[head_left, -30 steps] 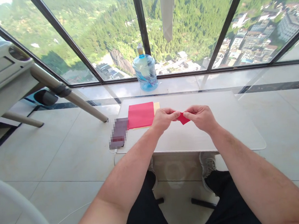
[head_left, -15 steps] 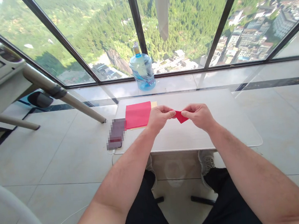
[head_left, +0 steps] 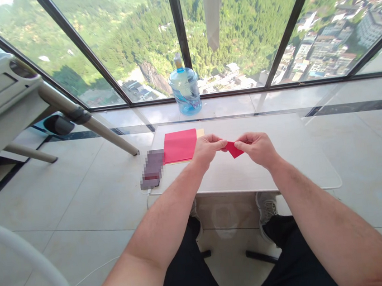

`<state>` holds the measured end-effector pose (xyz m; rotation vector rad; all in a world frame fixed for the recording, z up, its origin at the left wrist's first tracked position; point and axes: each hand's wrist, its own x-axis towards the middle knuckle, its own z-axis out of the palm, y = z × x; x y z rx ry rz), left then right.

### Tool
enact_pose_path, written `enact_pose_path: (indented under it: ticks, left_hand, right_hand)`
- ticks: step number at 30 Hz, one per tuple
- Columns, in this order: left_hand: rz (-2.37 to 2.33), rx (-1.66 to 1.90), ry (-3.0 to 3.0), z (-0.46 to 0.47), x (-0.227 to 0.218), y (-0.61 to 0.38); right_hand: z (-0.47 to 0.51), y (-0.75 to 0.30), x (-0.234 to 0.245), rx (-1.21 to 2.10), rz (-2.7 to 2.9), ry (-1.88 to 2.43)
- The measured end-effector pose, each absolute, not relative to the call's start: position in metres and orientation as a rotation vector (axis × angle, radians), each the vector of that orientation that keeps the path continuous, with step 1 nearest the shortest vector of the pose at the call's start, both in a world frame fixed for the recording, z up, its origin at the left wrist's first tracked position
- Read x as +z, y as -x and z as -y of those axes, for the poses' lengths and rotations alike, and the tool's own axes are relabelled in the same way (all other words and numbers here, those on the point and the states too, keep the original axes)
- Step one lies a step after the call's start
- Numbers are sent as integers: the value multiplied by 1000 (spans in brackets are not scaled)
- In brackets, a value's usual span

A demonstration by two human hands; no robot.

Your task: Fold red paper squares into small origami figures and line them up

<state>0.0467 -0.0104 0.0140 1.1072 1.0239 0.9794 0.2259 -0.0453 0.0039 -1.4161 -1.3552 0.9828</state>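
Between my two hands is a small folded piece of red paper [head_left: 234, 149], with one corner pointing down toward me. My left hand [head_left: 209, 149] pinches its left end between thumb and fingers. At the paper's right side, my right hand [head_left: 255, 147] grips it the same way, thumb on top. Both hands are over the middle of a low white table [head_left: 291, 159]. Just left of my left hand lies a stack of red sheets [head_left: 180, 146], with yellow paper [head_left: 200, 133] showing at its edge.
A phone [head_left: 152, 167], blurred out and with a white cable, lies at the table's left edge. Behind the table a blue water jug [head_left: 186, 93] stands by the window. A machine's grey leg [head_left: 110, 135] slants down at the left. My shoes [head_left: 267, 205] are under the table's near edge.
The whole view has shifted slightly, so everything appears a little farther right. Both hands keep their pinch on the red paper, with hardly any change in pose.
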Motion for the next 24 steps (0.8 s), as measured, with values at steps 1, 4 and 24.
enact_pose_path:
  ticks: [1, 4, 24]
  left_hand:
    - [-1024, 984, -1097, 11, 14, -47]
    - [-1035, 991, -1095, 12, 13, -49]
    - [-1109, 802, -1661, 14, 10, -47]
  right_hand:
    - [45, -225, 4, 985, 1352, 1419]
    - [44, -224, 3, 982, 1345, 1434]
    - [49, -222, 10, 861, 1517, 1529]
